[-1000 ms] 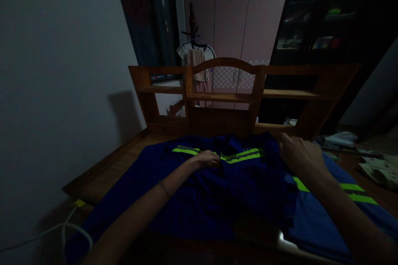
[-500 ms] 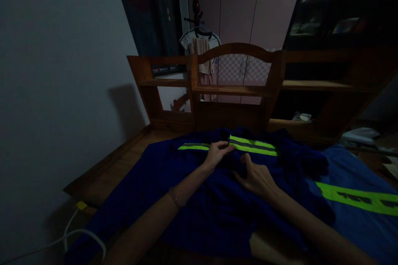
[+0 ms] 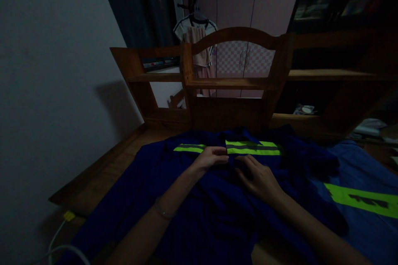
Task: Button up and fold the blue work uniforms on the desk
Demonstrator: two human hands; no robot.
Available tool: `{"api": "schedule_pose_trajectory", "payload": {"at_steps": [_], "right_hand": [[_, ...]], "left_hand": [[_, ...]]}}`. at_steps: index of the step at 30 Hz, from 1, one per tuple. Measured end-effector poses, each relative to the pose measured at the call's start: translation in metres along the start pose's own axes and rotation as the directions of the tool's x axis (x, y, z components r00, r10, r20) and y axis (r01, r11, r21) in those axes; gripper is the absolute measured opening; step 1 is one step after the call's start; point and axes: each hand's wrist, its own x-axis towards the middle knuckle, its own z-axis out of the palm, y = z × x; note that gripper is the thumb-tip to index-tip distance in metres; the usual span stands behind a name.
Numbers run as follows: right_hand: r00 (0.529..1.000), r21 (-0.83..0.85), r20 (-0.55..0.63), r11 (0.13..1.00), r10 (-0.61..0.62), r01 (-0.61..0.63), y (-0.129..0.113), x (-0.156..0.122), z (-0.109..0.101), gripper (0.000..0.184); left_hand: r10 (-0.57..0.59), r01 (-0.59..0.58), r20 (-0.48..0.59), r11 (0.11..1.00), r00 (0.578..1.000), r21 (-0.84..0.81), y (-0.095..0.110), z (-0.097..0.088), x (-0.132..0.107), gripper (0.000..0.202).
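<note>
A dark blue work jacket [image 3: 183, 182] with yellow-green reflective bands is spread out in front of me. My left hand [image 3: 209, 160] pinches the jacket's front edge, just beside the inner end of the right-hand reflective band [image 3: 253, 148]. Close by on the right, my right hand [image 3: 258, 176] curls its thumb and fingers on the cloth at the same front edge, below the band. A shorter reflective band [image 3: 189, 148] shows left of my left hand. Whatever small fastening may lie between my fingertips is hidden and too dark to make out.
Another blue garment [image 3: 367, 232] with a worn reflective strip lies at the right. A wooden shelf headboard [image 3: 230, 85] stands behind the jacket. A white wall [image 3: 62, 70] bounds the left, with a white cable [image 3: 57, 232] low beside it.
Both hands stay at the jacket's front edge. My right fingers have come closer to the edge and bent inward, and the left fingers have straightened a little. The view has shifted slightly.
</note>
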Motion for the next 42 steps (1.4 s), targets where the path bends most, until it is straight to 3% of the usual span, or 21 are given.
{"api": "schedule_pose_trajectory", "payload": {"at_steps": [4, 9, 13, 17, 22, 26, 32, 37, 42], "right_hand": [[1.000, 0.072, 0.013, 0.997, 0.011, -0.012, -0.002, 0.000, -0.002, 0.027], [1.000, 0.248, -0.006, 0.969, -0.012, 0.013, -0.006, -0.002, -0.009, 0.024], [0.993, 0.421, 0.010, 0.900, 0.118, -0.111, -0.004, 0.000, -0.007, 0.025], [0.979, 0.514, -0.010, 0.841, 0.201, -0.168, 0.001, 0.001, -0.002, 0.026], [0.981, 0.509, -0.065, 0.852, 0.183, -0.126, 0.002, -0.001, -0.005, 0.024], [0.967, 0.500, -0.089, 0.851, 0.238, -0.163, 0.005, -0.002, -0.004, 0.025], [0.968, 0.465, -0.054, 0.864, 0.247, -0.194, 0.009, -0.001, -0.002, 0.026], [0.982, 0.433, -0.018, 0.887, 0.187, -0.161, 0.010, -0.002, -0.002, 0.022], [0.987, 0.433, -0.004, 0.890, 0.160, -0.143, 0.008, -0.003, 0.000, 0.022]], "left_hand": [[0.058, -0.056, -0.004, 0.983, 0.998, 0.174, 0.000, -0.005, 0.001, 0.039], [0.057, -0.068, 0.060, 0.980, 0.997, 0.186, -0.001, -0.007, 0.001, 0.043], [0.022, -0.059, 0.161, 0.972, 0.987, 0.228, 0.001, -0.004, -0.004, 0.041], [-0.014, -0.030, 0.138, 0.950, 0.990, 0.311, 0.002, 0.004, -0.010, 0.043], [-0.034, 0.025, 0.090, 0.994, 0.995, 0.105, -0.007, 0.020, -0.010, 0.043], [0.008, -0.007, 0.049, 1.000, 0.999, -0.016, -0.013, 0.029, -0.008, 0.040], [0.034, -0.039, 0.049, 0.994, 0.998, 0.103, -0.009, 0.024, -0.010, 0.043], [0.147, -0.182, 0.132, 0.929, 0.980, 0.321, -0.001, 0.013, -0.011, 0.044], [0.066, -0.116, 0.174, 0.948, 0.983, 0.296, -0.002, 0.006, -0.009, 0.044]]}}
